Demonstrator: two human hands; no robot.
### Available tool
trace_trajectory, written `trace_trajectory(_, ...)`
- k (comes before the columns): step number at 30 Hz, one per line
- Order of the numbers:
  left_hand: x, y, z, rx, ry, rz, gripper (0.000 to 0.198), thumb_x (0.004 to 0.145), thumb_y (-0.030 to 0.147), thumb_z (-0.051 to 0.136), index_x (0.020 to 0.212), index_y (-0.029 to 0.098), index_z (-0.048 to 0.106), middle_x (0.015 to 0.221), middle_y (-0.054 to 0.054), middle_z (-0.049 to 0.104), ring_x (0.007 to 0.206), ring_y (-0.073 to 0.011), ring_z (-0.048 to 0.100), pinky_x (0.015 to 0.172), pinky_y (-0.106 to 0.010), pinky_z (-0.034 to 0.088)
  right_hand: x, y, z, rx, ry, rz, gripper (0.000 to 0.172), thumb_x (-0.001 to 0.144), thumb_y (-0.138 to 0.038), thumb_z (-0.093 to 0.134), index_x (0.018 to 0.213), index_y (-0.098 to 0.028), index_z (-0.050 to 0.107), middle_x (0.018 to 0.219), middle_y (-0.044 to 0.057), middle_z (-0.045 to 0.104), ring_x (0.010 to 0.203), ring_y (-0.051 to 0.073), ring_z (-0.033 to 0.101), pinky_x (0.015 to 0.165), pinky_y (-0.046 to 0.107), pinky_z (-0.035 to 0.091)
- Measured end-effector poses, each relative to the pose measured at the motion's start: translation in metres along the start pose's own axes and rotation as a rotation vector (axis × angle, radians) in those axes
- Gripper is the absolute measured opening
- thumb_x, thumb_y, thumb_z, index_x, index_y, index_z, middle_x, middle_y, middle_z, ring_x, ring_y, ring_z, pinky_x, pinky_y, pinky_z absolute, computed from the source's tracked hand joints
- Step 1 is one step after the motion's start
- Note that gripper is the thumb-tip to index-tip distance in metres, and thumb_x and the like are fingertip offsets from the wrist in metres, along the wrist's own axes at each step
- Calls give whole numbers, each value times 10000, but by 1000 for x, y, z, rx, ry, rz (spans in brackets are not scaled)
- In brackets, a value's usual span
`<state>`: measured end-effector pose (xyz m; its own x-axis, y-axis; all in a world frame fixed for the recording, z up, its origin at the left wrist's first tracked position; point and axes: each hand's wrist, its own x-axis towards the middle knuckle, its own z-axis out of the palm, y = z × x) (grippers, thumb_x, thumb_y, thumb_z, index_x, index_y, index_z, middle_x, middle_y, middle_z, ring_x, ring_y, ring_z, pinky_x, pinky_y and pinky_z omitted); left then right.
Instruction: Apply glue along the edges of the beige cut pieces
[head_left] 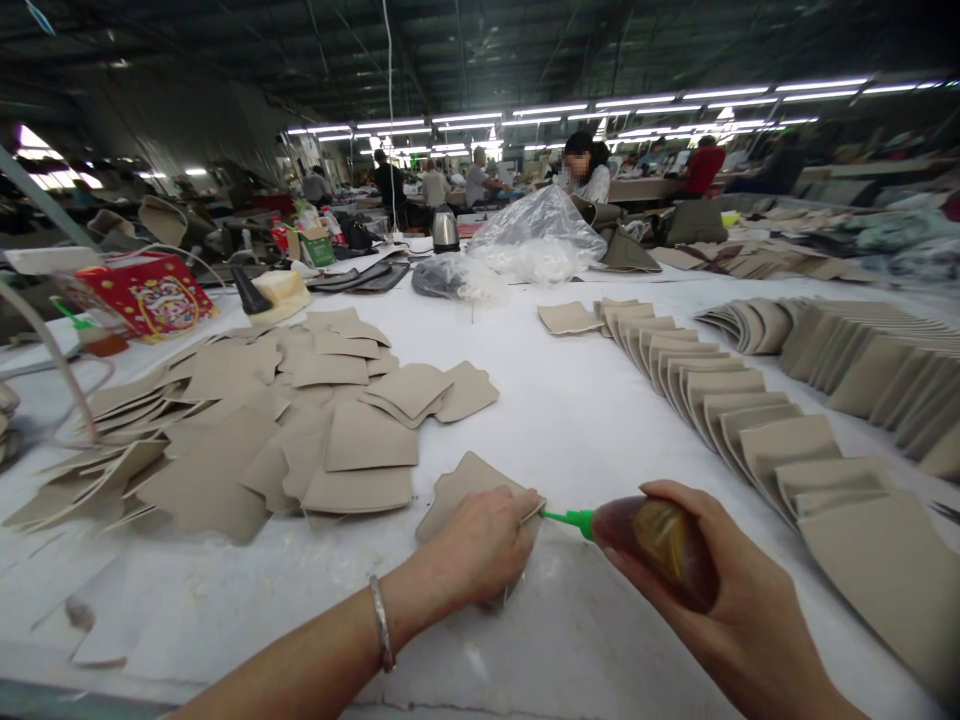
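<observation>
Long factory hall, white worktable point(570, 420) below me. My left hand point(480, 545) pinches a flat tan cut piece point(457, 490) near the front edge. My right hand point(720, 590) grips an amber squeeze bottle point(660, 540), its green nozzle point(570, 518) at that piece. The overlapped row point(720, 400) on the right looks finished; the loose matte heap point(285, 430) on the left seems to remain.
</observation>
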<state>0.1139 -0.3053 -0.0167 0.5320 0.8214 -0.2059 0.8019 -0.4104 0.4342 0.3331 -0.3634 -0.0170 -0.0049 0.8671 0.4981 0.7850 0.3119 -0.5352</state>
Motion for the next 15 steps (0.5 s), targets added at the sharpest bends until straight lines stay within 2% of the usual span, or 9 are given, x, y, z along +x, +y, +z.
trace_trajectory(7, -3, 5, -3, 38, 16, 8, 353, 848, 169, 384, 1109, 249, 608, 895, -61, 643, 807, -243, 630, 757, -332, 473, -1, 5, 0, -1, 24, 42, 406, 854, -501, 656, 1160, -274, 516, 1057, 33, 613, 893, 245, 617, 792, 351, 480)
trace_trajectory(11, -3, 5, -4, 34, 19, 14, 382, 846, 166, 391, 1149, 265, 602, 921, -61, 648, 841, -249, 636, 779, -338, 472, 2, 10, -1, 40, -26, 94, 432, 835, -516, 674, 1161, -276, 525, 1044, 25, 627, 865, 239, 627, 763, 345, 485)
trace_trajectory(15, -3, 4, -3, 32, 13, 5, 398, 855, 174, 384, 1176, 271, 598, 920, -64, 646, 833, -251, 637, 774, -341, 471, 2, 14, 0, 62, 26, 114, 443, 827, -528, 675, 1158, -274, 526, 1075, 30, 611, 927, 256, 611, 816, 366, 472)
